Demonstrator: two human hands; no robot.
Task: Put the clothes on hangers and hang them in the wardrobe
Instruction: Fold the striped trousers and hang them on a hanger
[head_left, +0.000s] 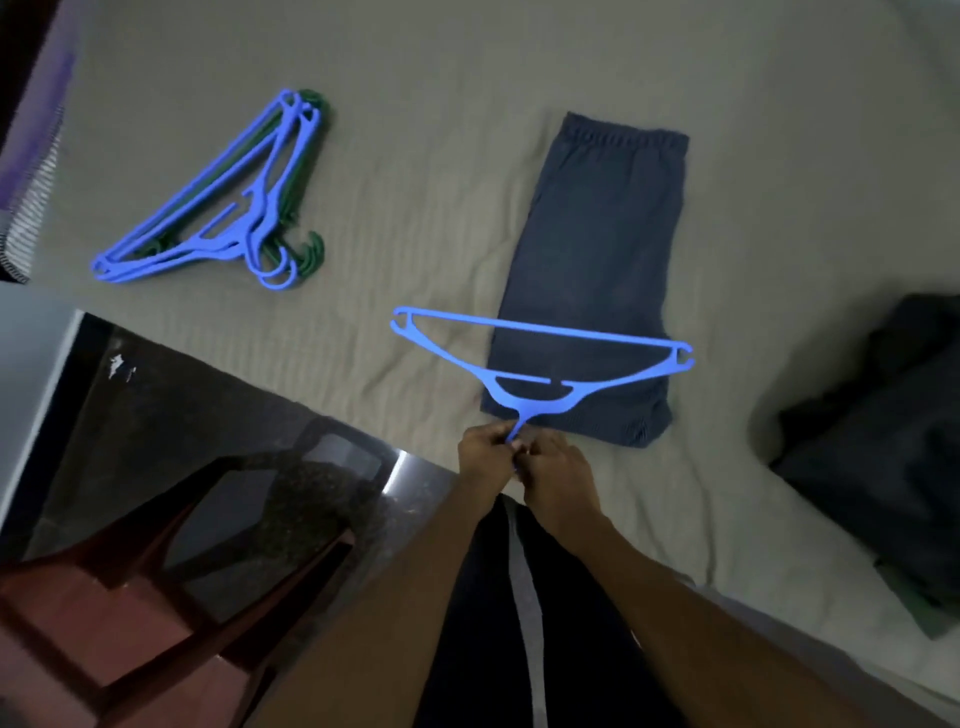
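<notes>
Both hands, the left hand (485, 451) and right hand (558, 470), pinch the hook of a blue hanger (540, 353) above the folded dark shorts (597, 270) on the bed (441, 78); threading carelessly could unfold them or let them slip off the thin bar.

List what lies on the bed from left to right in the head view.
Pile of blue and green hangers → folded dark shorts, with the held blue hanger overlapping their near end → heap of dark clothes.
</notes>
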